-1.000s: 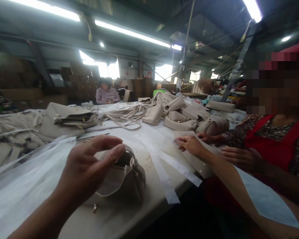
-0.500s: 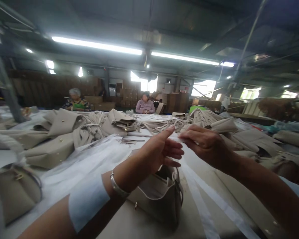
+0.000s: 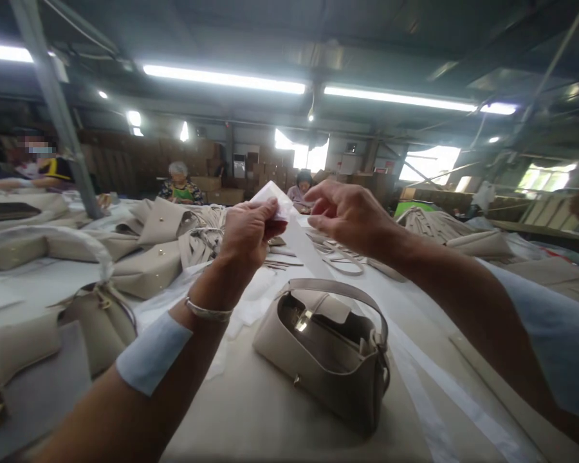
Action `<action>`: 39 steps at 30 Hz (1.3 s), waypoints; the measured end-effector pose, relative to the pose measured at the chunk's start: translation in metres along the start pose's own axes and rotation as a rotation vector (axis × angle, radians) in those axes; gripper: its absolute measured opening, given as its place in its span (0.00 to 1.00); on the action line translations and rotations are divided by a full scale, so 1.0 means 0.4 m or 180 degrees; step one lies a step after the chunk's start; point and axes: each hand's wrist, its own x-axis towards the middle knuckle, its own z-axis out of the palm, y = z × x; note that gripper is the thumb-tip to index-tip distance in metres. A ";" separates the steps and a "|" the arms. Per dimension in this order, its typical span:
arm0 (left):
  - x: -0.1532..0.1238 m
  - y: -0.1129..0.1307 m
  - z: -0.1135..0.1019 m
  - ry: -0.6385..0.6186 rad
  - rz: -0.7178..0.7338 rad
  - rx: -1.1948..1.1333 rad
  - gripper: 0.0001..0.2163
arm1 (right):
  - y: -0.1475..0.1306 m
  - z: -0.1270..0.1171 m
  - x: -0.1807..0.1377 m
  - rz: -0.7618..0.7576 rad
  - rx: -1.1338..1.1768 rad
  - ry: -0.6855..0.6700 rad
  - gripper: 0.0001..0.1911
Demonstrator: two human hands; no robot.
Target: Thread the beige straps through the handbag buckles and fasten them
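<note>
My left hand [image 3: 253, 231] is raised in front of me, its thumb and fingers pinching the folded end of a thin white strip [image 3: 306, 247]. The strip hangs from that hand down toward the table. Just right of it is my right hand [image 3: 342, 209], its fingers bent and slightly apart, with nothing visible in them. Below both hands a beige handbag [image 3: 318, 360] stands open on the table, with its handle arched up and a gold clasp plate on its flap.
On the left stands another handbag [image 3: 99, 321] with a white-wrapped handle. Beige bag pieces [image 3: 145, 267] and bundled straps [image 3: 417, 225] are piled farther back. More white strips [image 3: 429, 392] lie at right. Co-workers sit beyond the table, near a metal post [image 3: 60, 109].
My view has turned left. My left hand has gone from open fingers to pinching the strip's folded end, raised higher. My right hand has shifted up, and the handbag is now uncovered.
</note>
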 end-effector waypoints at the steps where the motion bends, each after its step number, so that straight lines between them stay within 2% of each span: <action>1: 0.003 -0.003 -0.024 0.0180 0.0091 -0.0084 0.08 | 0.002 0.013 0.019 0.0227 -0.0010 -0.0344 0.12; 2: 0.004 -0.008 -0.049 0.0363 0.0154 -0.0178 0.08 | 0.006 0.031 0.035 0.0423 -0.0053 -0.0816 0.09; 5: -0.006 -0.030 -0.127 0.0880 0.0135 -0.0599 0.05 | 0.025 0.107 0.061 0.0835 -0.0220 -0.2376 0.21; 7: -0.017 -0.048 -0.178 0.1189 -0.0044 -0.1039 0.04 | 0.035 0.164 0.059 0.1045 -0.0218 -0.2964 0.21; 9: -0.031 -0.068 -0.225 0.1401 -0.0300 -0.1429 0.05 | 0.043 0.206 0.050 0.1294 -0.0139 -0.3248 0.16; 11: -0.048 -0.090 -0.262 0.1451 -0.0676 -0.1653 0.08 | 0.052 0.218 0.042 0.1539 -0.0071 -0.3273 0.11; 13: -0.067 -0.113 -0.284 0.1358 -0.1088 -0.1755 0.10 | 0.059 0.200 0.039 0.1650 0.0323 -0.2999 0.08; 15: -0.080 -0.130 -0.288 0.1209 -0.1413 -0.1890 0.10 | 0.063 0.166 0.034 0.1567 0.1195 -0.2576 0.10; 18: -0.072 -0.135 -0.272 0.0954 -0.1540 -0.2115 0.10 | 0.062 0.122 0.012 0.1434 0.2309 -0.2213 0.17; 23: 0.010 -0.100 -0.256 0.0767 -0.1052 -0.2334 0.11 | 0.054 0.112 -0.061 0.1593 0.2594 -0.2597 0.21; 26: 0.051 -0.075 -0.255 0.0727 -0.0718 -0.2295 0.11 | 0.046 0.102 -0.105 0.1731 0.2802 -0.3136 0.21; 29: 0.057 -0.055 -0.243 0.0674 -0.0497 -0.2120 0.12 | 0.044 0.073 -0.132 0.1861 0.2787 -0.3914 0.21; 32: 0.034 -0.036 -0.218 0.0653 -0.0255 -0.1931 0.09 | 0.056 0.042 -0.132 0.1845 0.2538 -0.4337 0.24; 35: -0.002 -0.018 -0.189 0.0540 0.0047 -0.1762 0.07 | 0.070 0.015 -0.099 0.1695 0.2180 -0.4244 0.26; 39: -0.042 0.005 -0.150 0.0573 0.0526 -0.1665 0.05 | 0.030 -0.013 -0.031 0.1223 0.1649 -0.3165 0.32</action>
